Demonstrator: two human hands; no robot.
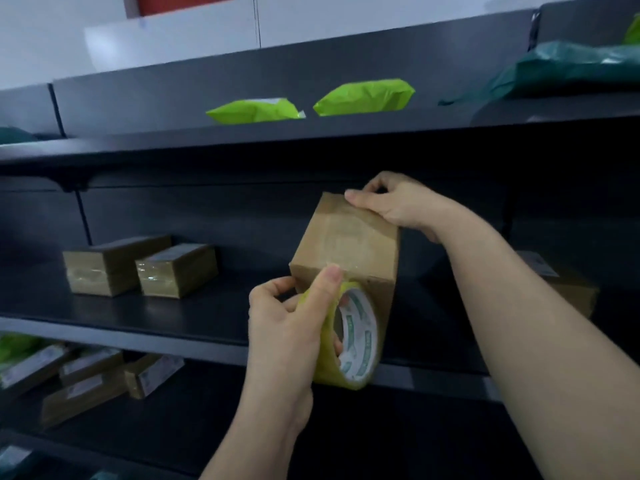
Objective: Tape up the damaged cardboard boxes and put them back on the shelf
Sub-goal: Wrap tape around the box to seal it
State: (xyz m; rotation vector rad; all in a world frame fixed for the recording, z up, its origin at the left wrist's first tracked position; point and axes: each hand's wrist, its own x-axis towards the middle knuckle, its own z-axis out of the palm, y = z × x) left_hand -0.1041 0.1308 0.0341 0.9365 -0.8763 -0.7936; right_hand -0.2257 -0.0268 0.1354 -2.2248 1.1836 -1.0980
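The right hand (391, 206) is pinching the box (346, 237) by its far top edge, holding it in the air in front of the middle shelf (173, 327). The left hand (287, 327) is gripping the tape roll (356, 341), its thumb pressing the strip onto the box's near edge. With such a light pinch, pulling the roll is risking the box twisting or slipping, and the tape creasing or lifting. Green print is circling the roll's core, but it is too blurred to read
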